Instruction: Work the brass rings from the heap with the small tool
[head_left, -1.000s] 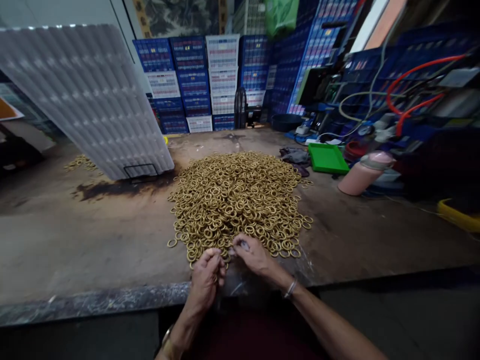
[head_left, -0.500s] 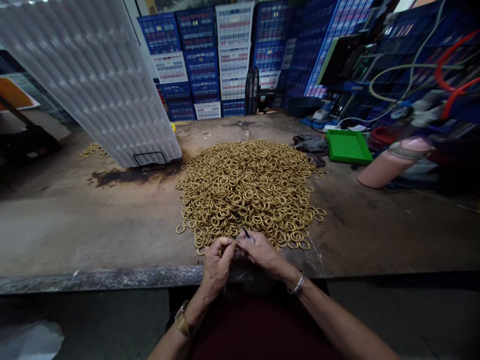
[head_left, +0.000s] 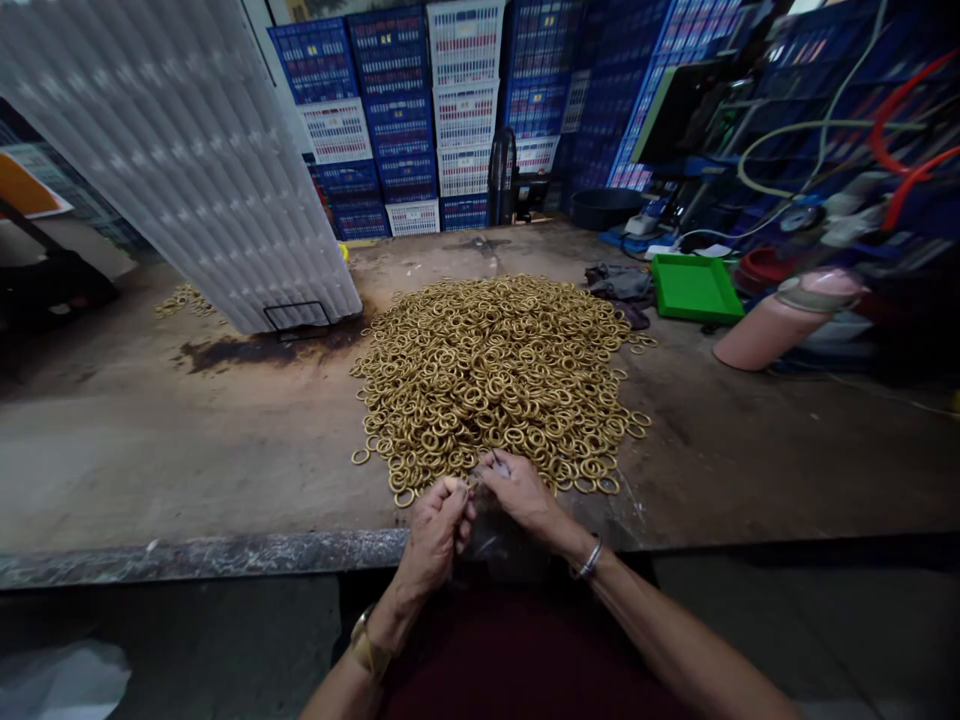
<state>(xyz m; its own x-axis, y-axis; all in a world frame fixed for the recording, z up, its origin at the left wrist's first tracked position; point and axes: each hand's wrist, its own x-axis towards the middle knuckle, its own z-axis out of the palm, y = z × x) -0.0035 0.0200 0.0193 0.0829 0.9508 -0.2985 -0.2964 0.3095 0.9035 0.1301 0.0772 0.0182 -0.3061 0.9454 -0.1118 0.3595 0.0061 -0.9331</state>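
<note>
A wide heap of brass-coloured rings (head_left: 495, 370) lies on the brown worktable (head_left: 187, 450). At the heap's front edge my left hand (head_left: 437, 530) is closed, thumb against fingers, pinching what looks like a small brass ring, mostly hidden. Just right of it and very near, my right hand (head_left: 521, 495) is closed round a thin dark tool (head_left: 496, 457); only a short part of the tool shows. The fingertips of both hands almost meet.
Stacked translucent tubes (head_left: 202, 160) lean in a wire stand at left. On the right are a green tray (head_left: 696, 288), a dark cloth (head_left: 619, 283) and a pink bottle (head_left: 780, 320). Blue and white crates (head_left: 465, 115) stand behind the table.
My left hand's fingers have curled in more, and its thumb has turned upward. The dark tool in my right hand shows less and lies at a different angle.
</note>
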